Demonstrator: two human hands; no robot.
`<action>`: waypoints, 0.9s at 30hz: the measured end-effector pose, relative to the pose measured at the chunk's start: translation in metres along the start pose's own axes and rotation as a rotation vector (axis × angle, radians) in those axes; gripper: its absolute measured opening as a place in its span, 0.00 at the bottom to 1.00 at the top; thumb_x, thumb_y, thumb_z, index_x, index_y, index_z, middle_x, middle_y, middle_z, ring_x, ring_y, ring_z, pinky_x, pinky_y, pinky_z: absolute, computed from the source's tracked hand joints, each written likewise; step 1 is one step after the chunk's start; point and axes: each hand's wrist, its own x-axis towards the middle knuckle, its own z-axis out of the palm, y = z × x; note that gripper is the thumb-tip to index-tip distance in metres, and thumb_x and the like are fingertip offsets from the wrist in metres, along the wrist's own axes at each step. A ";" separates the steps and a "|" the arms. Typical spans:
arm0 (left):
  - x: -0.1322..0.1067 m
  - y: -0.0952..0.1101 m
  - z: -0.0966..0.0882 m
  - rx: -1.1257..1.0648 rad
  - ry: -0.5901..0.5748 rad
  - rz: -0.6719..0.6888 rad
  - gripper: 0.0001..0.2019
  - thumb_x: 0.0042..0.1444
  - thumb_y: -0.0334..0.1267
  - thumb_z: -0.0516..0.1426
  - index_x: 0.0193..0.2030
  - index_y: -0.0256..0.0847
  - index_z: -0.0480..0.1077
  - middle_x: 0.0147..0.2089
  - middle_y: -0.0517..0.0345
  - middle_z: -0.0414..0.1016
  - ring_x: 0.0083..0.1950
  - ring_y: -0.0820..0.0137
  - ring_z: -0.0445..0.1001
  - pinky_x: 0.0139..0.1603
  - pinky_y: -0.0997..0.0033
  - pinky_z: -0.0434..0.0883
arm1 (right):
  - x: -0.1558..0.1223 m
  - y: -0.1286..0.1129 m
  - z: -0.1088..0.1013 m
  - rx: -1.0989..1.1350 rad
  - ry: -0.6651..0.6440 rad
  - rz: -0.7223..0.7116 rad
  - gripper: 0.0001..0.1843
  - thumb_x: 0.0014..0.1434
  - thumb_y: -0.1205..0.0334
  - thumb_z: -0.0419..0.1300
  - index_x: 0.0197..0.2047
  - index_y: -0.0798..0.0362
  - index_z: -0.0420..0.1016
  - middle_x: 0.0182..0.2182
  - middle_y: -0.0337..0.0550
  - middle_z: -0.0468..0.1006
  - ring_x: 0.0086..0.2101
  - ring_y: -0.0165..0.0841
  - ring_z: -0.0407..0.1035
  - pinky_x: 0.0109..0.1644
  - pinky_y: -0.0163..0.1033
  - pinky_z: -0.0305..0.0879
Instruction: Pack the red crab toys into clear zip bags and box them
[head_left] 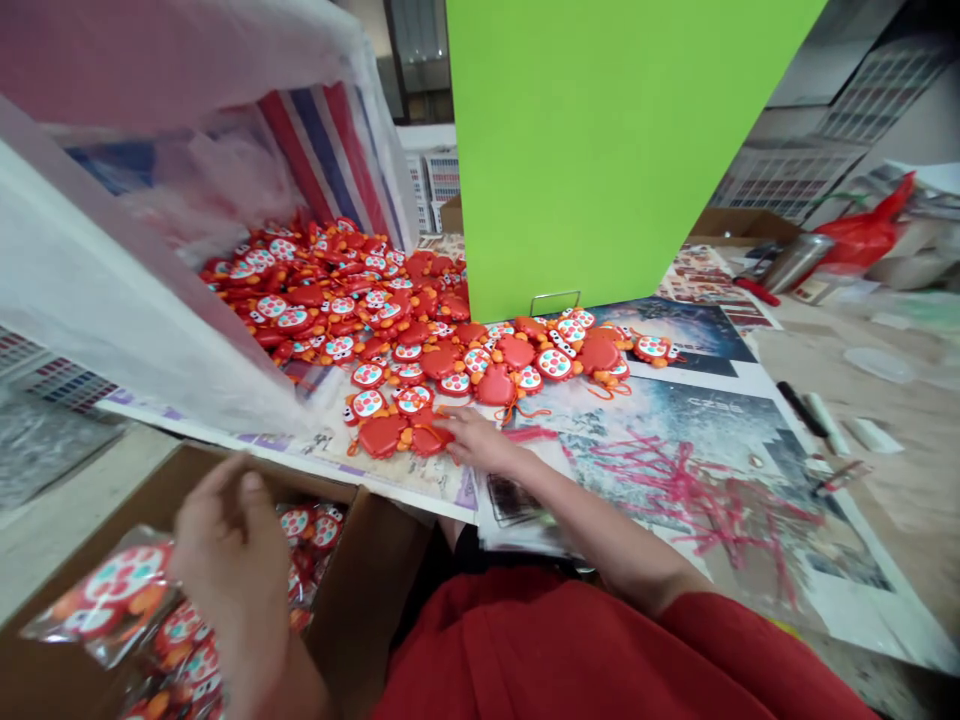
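Observation:
A big heap of small red crab-shaped toys (352,300) with white spotted faces spills from a large plastic sack (112,280) onto the table. My right hand (472,440) reaches to the near edge of the heap, its fingers closed on one red toy (427,437). My left hand (225,560) hovers over an open cardboard box (360,590) at the lower left, fingers curled, touching a clear packet with a bagged toy (105,600). The box holds several more bagged toys (307,525).
A tall green panel (600,140) stands behind the heap. Pink strings (675,480) lie on the printed sheets covering the table (712,420). Markers (802,410), a steel flask (795,262) and a red bag (862,235) sit at the right. Red clothing fills the bottom.

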 end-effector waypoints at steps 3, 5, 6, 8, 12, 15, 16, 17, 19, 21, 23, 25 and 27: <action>-0.011 0.013 0.022 -0.091 -0.368 0.057 0.17 0.61 0.49 0.51 0.49 0.44 0.74 0.45 0.56 0.80 0.46 0.63 0.77 0.50 0.64 0.73 | 0.028 -0.011 0.020 -0.071 -0.132 -0.006 0.41 0.56 0.53 0.66 0.69 0.50 0.57 0.68 0.57 0.52 0.66 0.55 0.45 0.65 0.60 0.50; -0.020 0.019 0.037 -0.124 -0.740 0.193 0.18 0.60 0.46 0.51 0.53 0.44 0.72 0.51 0.55 0.79 0.51 0.63 0.77 0.54 0.66 0.71 | 0.038 -0.012 0.029 -0.110 -0.193 0.032 0.46 0.53 0.52 0.68 0.70 0.49 0.54 0.68 0.56 0.53 0.66 0.58 0.46 0.64 0.63 0.50; -0.025 0.022 0.043 -0.105 -0.890 0.258 0.20 0.60 0.45 0.51 0.55 0.43 0.71 0.54 0.54 0.77 0.54 0.63 0.75 0.56 0.66 0.70 | 0.040 -0.011 0.031 -0.123 -0.195 0.050 0.45 0.53 0.54 0.67 0.70 0.50 0.54 0.67 0.57 0.55 0.64 0.57 0.49 0.64 0.62 0.53; -0.035 0.028 0.053 -0.047 -1.085 0.346 0.21 0.61 0.41 0.50 0.60 0.41 0.68 0.59 0.51 0.74 0.59 0.62 0.73 0.60 0.65 0.67 | 0.041 -0.006 0.031 -0.123 -0.160 0.064 0.40 0.56 0.60 0.64 0.69 0.54 0.56 0.63 0.59 0.62 0.61 0.53 0.57 0.61 0.57 0.59; -0.051 0.043 0.074 -0.022 -1.199 0.454 0.20 0.64 0.39 0.48 0.61 0.38 0.66 0.60 0.47 0.72 0.60 0.60 0.71 0.61 0.62 0.66 | 0.029 0.015 0.012 0.043 -0.003 0.097 0.31 0.57 0.66 0.59 0.64 0.58 0.63 0.56 0.59 0.71 0.54 0.46 0.67 0.57 0.51 0.64; -0.059 0.054 0.099 -0.044 -1.201 0.530 0.17 0.65 0.38 0.48 0.57 0.39 0.69 0.55 0.47 0.76 0.57 0.59 0.72 0.59 0.60 0.67 | 0.006 0.033 -0.009 0.335 0.179 0.135 0.25 0.57 0.65 0.59 0.59 0.56 0.69 0.53 0.52 0.75 0.51 0.42 0.70 0.57 0.48 0.64; -0.062 0.058 0.109 -0.053 -1.193 0.549 0.16 0.66 0.37 0.48 0.56 0.39 0.70 0.53 0.48 0.76 0.56 0.59 0.72 0.59 0.60 0.67 | -0.004 0.039 -0.016 0.435 0.228 0.146 0.25 0.56 0.63 0.59 0.58 0.54 0.70 0.52 0.49 0.76 0.50 0.41 0.71 0.57 0.47 0.65; -0.065 0.062 0.121 -0.066 -1.179 0.563 0.16 0.66 0.36 0.48 0.55 0.40 0.70 0.52 0.48 0.76 0.56 0.60 0.72 0.58 0.60 0.67 | -0.016 0.044 -0.022 0.518 0.267 0.166 0.25 0.56 0.61 0.60 0.57 0.54 0.70 0.52 0.48 0.76 0.49 0.40 0.71 0.56 0.47 0.65; -0.073 0.071 0.143 -0.101 -1.142 0.574 0.15 0.65 0.34 0.49 0.55 0.40 0.69 0.53 0.49 0.75 0.57 0.61 0.72 0.59 0.62 0.66 | -0.040 0.053 -0.032 0.631 0.332 0.255 0.27 0.56 0.57 0.62 0.58 0.53 0.69 0.51 0.47 0.76 0.49 0.40 0.71 0.55 0.47 0.66; -0.081 0.083 0.165 -0.100 -1.083 0.568 0.15 0.65 0.34 0.49 0.56 0.39 0.68 0.55 0.48 0.73 0.57 0.61 0.71 0.57 0.63 0.67 | -0.063 0.060 -0.040 0.697 0.381 0.382 0.29 0.55 0.54 0.63 0.59 0.53 0.68 0.51 0.47 0.77 0.48 0.41 0.72 0.54 0.47 0.68; -0.090 0.094 0.183 -0.023 -1.012 0.555 0.14 0.66 0.35 0.48 0.55 0.39 0.67 0.55 0.46 0.71 0.55 0.60 0.72 0.53 0.63 0.70 | -0.082 0.065 -0.047 0.724 0.418 0.461 0.30 0.54 0.53 0.64 0.58 0.52 0.69 0.51 0.46 0.76 0.48 0.41 0.72 0.54 0.48 0.69; -0.098 0.103 0.196 0.096 -0.954 0.545 0.13 0.67 0.36 0.48 0.53 0.38 0.67 0.54 0.44 0.69 0.51 0.60 0.73 0.47 0.62 0.71 | -0.096 0.069 -0.053 0.721 0.440 0.474 0.29 0.52 0.53 0.66 0.57 0.52 0.71 0.52 0.46 0.76 0.51 0.41 0.70 0.57 0.49 0.66; -0.103 0.108 0.204 0.196 -0.920 0.550 0.13 0.67 0.37 0.48 0.53 0.38 0.67 0.53 0.43 0.68 0.48 0.60 0.73 0.44 0.63 0.71 | -0.107 0.072 -0.059 0.748 0.483 0.493 0.29 0.50 0.54 0.68 0.55 0.52 0.73 0.52 0.45 0.76 0.52 0.41 0.69 0.61 0.50 0.63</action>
